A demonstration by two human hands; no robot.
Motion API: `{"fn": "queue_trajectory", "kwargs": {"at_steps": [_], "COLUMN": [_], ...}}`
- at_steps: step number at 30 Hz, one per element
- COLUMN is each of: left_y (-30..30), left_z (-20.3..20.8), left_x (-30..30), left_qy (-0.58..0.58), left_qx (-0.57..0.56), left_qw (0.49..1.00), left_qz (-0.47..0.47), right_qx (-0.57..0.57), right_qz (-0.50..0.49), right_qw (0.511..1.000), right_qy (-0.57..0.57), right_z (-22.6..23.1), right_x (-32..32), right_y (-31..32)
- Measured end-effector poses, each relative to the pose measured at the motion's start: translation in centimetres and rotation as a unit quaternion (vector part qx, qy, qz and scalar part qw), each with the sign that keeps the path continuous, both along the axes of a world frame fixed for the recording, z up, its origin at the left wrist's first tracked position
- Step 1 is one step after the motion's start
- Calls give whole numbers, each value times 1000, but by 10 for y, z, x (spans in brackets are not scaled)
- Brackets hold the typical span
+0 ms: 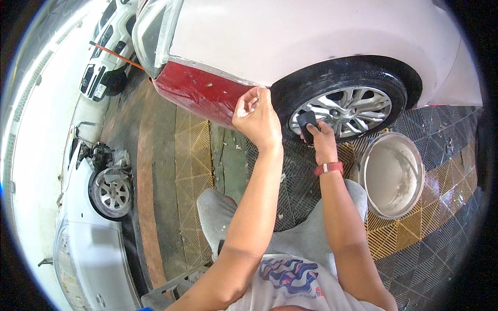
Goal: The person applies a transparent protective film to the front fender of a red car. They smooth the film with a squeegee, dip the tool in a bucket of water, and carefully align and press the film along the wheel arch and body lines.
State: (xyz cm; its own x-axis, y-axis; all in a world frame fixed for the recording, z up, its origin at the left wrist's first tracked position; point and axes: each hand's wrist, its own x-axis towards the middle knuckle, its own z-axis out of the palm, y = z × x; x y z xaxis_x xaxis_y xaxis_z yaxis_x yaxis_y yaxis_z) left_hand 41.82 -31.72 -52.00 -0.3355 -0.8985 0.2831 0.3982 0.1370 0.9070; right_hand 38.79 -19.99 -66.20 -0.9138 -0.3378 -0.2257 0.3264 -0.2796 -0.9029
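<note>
In front of me is the pale body panel (233, 39) of a car, with a red bumper (199, 93) below it at the left. A strip of masking tape (207, 70) runs along the seam between them. My left hand (259, 122) is raised at the wheel-arch edge, fingers curled together. Something whitish shows among those fingers, too small to name. Low in front of the silver-spoked wheel (345, 106), my right hand (324, 140) grips a black sanding block (306, 124). A red watch strap (329, 168) circles the right wrist.
A round bucket (392, 176) of cloudy liquid stands by my right knee, close to the tire (290, 85). Black and yellow grid tiles (194, 150) cover the floor. At the left sits a silver car (96, 233) with its front parts exposed; a white vehicle (106, 52) is farther off.
</note>
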Motion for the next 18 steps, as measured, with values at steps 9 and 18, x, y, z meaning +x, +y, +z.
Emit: {"fn": "queue_trajectory", "kwargs": {"at_steps": [9, 18], "left_y": [0, 6], "left_z": [11, 17], "left_x": [5, 21], "left_qy": [34, 11], "left_qx": [177, 209], "left_qw": [976, 973], "left_qz": [-120, -102], "right_qx": [-12, 18], "right_qz": [-23, -11], "right_qw": [999, 1000], "right_qy": [-18, -1], "right_z": [-2, -8], "right_x": [3, 1], "right_y": [2, -1]}}
